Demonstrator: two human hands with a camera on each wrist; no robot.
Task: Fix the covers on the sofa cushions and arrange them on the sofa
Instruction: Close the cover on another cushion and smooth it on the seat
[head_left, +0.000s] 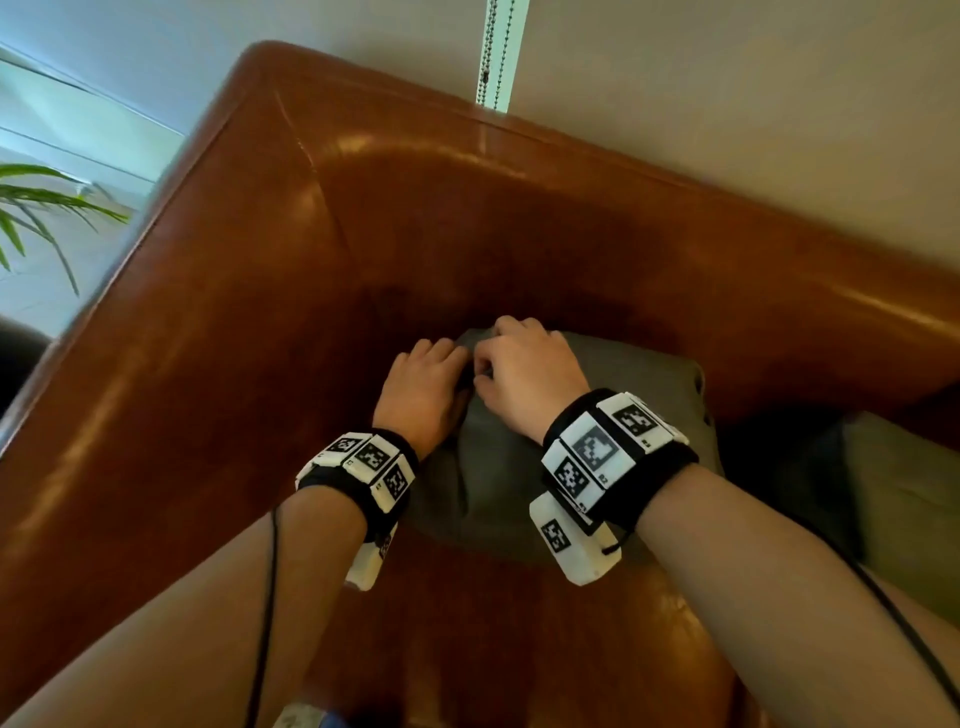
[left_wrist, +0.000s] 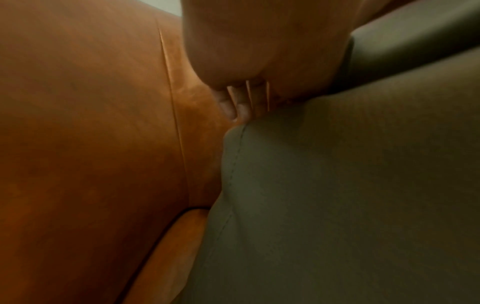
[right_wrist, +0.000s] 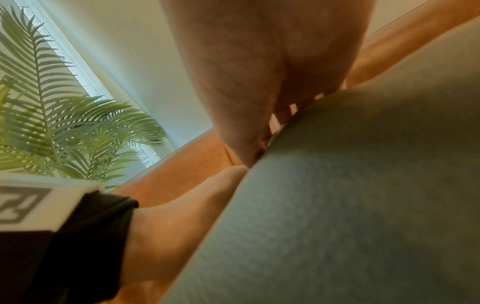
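Note:
A grey-green cushion (head_left: 628, 374) stands in the corner of the brown leather sofa (head_left: 218, 415), leaning toward the backrest. Both hands meet at its upper left corner. My left hand (head_left: 441, 358) curls over the cushion's left edge; in the left wrist view its fingers (left_wrist: 235, 107) reach down behind the stitched corner of the cushion (left_wrist: 337, 185). My right hand (head_left: 498, 358) grips the top of the same corner, thumb and fingers pinching the cover. The right wrist view shows its palm (right_wrist: 246, 61) above the cushion (right_wrist: 363, 205). The fingertips are hidden by fabric.
A second grey-green cushion (head_left: 904, 499) lies on the seat at the right. The sofa's armrest (head_left: 156, 322) runs along the left, the backrest (head_left: 675, 218) behind. A potted palm (head_left: 36, 208) stands beyond the armrest by a window. Cables hang from both wrists.

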